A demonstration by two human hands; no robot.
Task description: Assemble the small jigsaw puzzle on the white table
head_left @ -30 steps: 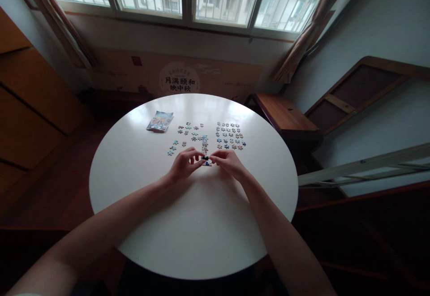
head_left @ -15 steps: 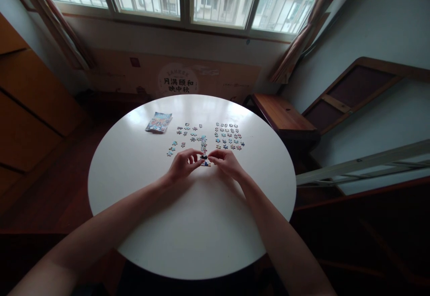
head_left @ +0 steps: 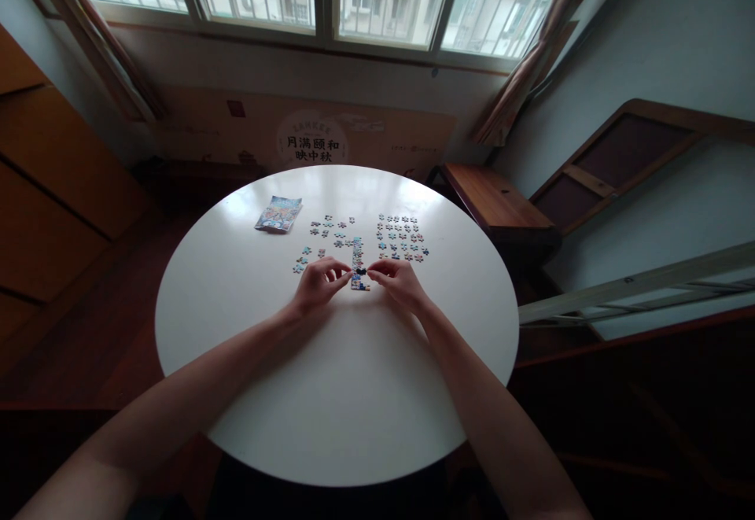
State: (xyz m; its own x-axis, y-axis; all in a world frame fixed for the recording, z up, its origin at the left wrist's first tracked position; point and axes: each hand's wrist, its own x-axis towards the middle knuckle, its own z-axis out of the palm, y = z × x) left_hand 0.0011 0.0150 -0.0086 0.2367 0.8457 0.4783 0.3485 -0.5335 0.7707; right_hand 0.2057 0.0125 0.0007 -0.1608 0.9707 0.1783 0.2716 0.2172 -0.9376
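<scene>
A dark puzzle piece (head_left: pixel 362 271) is at the fingertips of my right hand (head_left: pixel 401 282), which is closed in a pinch at its right side. The piece lies over or against a narrow upright strip of joined puzzle pieces (head_left: pixel 357 254), whose bottom row (head_left: pixel 361 287) reaches a little to the right. At the strip's left edge, the thumb and fingers of my left hand (head_left: pixel 322 282) are pinched together, close to the dark piece. Whether the dark piece is seated in the strip is too small to tell.
Loose puzzle pieces (head_left: pixel 327 225) are scattered left of the strip, and more loose pieces (head_left: pixel 401 237) lie in rows on its right. A printed picture packet (head_left: pixel 279 214) rests at the back left of the round white table (head_left: pixel 336 410). A wooden bench (head_left: pixel 495 201) stands beyond, right.
My left fingers have drawn slightly left, off the dark piece, showing more of the strip. The dark piece has shifted slightly right and away from me. My right hand has barely moved.
</scene>
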